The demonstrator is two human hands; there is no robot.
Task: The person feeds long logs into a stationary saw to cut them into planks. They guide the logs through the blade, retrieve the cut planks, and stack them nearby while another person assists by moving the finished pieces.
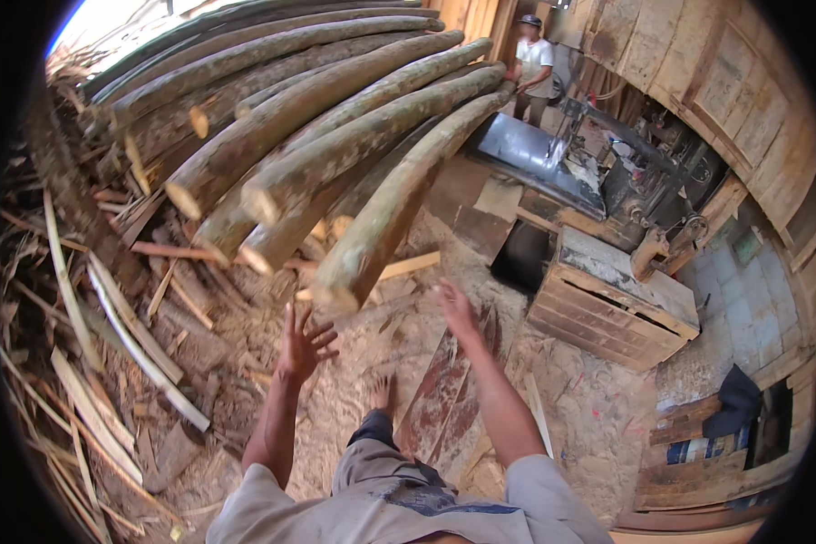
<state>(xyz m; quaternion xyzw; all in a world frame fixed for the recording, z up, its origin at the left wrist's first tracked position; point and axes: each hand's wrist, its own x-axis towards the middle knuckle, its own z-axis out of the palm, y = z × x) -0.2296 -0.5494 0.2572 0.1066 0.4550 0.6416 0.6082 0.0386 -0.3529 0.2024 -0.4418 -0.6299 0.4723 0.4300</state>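
Both my arms reach forward below a pale, mottled log (401, 195) whose cut end juts out just ahead of them. My left hand (304, 344) has its fingers spread and holds nothing. My right hand (456, 311) is also open and empty, slightly right of that log's end. Beside the log lies a stack of similar long logs (276, 122), stretching away toward the back.
Bark strips and offcuts (127, 354) pile up on the left. Sawdust covers the floor (580, 417), where a reddish board (440, 399) lies by my bare foot. A dark machine (653, 181) and wooden box (607, 304) stand right. A person (533, 68) stands at the logs' far end.
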